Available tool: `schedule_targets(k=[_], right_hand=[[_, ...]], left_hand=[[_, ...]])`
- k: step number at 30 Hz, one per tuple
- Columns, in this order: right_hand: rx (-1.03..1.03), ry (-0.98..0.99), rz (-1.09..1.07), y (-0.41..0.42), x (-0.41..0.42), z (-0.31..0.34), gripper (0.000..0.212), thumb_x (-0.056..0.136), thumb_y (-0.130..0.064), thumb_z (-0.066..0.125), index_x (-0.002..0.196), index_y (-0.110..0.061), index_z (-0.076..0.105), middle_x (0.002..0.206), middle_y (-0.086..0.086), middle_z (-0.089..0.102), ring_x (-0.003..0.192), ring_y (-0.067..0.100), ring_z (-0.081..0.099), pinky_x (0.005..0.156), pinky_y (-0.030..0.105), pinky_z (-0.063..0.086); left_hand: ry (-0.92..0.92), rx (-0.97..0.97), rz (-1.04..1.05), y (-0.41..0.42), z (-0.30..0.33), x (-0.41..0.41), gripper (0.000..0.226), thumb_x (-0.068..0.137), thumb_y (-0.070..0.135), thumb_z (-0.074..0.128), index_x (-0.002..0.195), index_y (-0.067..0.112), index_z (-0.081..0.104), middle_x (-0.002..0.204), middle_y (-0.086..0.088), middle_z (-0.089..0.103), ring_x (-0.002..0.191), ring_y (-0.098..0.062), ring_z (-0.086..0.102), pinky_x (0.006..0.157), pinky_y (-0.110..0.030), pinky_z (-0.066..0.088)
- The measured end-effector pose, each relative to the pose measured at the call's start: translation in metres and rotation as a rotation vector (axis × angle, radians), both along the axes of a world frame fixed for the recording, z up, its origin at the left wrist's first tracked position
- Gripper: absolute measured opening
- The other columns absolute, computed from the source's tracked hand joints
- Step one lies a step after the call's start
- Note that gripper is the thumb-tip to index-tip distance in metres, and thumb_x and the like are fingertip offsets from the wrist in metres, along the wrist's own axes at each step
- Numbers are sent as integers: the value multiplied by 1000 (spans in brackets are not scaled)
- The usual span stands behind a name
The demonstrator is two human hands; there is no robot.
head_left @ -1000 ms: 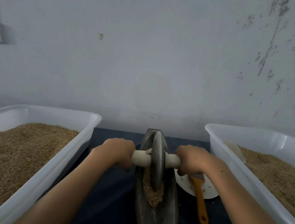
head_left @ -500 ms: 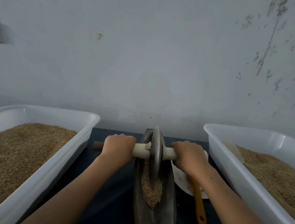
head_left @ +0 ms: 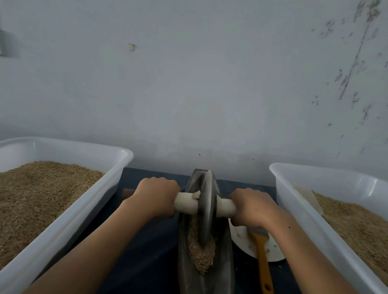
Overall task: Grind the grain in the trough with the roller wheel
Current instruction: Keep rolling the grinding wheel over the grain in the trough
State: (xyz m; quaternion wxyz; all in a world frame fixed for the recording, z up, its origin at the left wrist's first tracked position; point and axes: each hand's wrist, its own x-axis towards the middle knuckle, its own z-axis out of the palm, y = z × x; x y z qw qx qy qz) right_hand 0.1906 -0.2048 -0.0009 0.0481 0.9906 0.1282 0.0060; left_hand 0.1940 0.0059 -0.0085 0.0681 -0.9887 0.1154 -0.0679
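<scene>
A dark boat-shaped metal trough (head_left: pixel 218 287) lies lengthwise on the dark cloth in front of me. The grey roller wheel (head_left: pixel 206 208) stands upright in it, toward the far end. A pale axle handle (head_left: pixel 185 202) runs through the wheel's middle. My left hand (head_left: pixel 156 197) grips the axle left of the wheel, and my right hand (head_left: pixel 252 208) grips it on the right. Brown grain (head_left: pixel 201 254) lies in the trough under and just in front of the wheel.
Two large white tubs of brown grain flank the trough, one on the left (head_left: pixel 71 217) and one on the right (head_left: pixel 301 217). A white plate (head_left: pixel 272 252) with an orange-handled brush (head_left: pixel 262 266) lies right of the trough. A grey wall stands close behind.
The wheel rolled away from me toward the far end of the trough, then came slightly back. Both hands kept their grip on the axle.
</scene>
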Motion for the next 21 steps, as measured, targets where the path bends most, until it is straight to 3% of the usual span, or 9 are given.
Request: schedule_targets(k=[5, 8, 14, 16, 21], right_hand=[[45, -278, 4, 3, 2, -11, 9, 88, -21, 54, 97, -24, 55, 98, 0, 66, 88, 21, 62, 67, 30, 35], [18, -221, 20, 1, 1, -9, 16, 88, -22, 56, 104, -23, 56, 101, 1, 65, 91, 21, 62, 69, 29, 36], [11, 153, 46, -5, -2, 5, 36, 81, -24, 70, 115, -19, 60, 101, 2, 66, 89, 18, 63, 72, 29, 48], [10, 156, 52, -5, -1, 4, 36, 81, -25, 70, 115, -19, 61, 101, 2, 66, 89, 18, 63, 75, 31, 51], [26, 43, 52, -3, 2, 0, 27, 82, -22, 66, 108, -21, 62, 86, -4, 60, 74, 13, 56, 54, 22, 34]], left_hand=[[-171, -45, 10, -3, -7, 1, 26, 87, 30, 58, 112, 22, 55, 104, -1, 62, 94, -21, 58, 72, -30, 38], [-91, -9, 8, -2, -3, 0, 32, 85, 31, 61, 114, 21, 55, 106, -1, 62, 96, -20, 59, 73, -30, 39], [202, -18, 8, 1, 6, -6, 47, 76, 33, 72, 118, 18, 56, 105, -1, 63, 81, -15, 51, 71, -29, 41], [209, -27, 11, 2, 6, -7, 47, 76, 33, 72, 118, 18, 56, 103, 0, 62, 81, -15, 50, 71, -29, 40], [65, -28, 36, -2, 2, -4, 36, 79, 32, 67, 111, 18, 57, 89, 2, 56, 78, -15, 51, 69, -30, 39]])
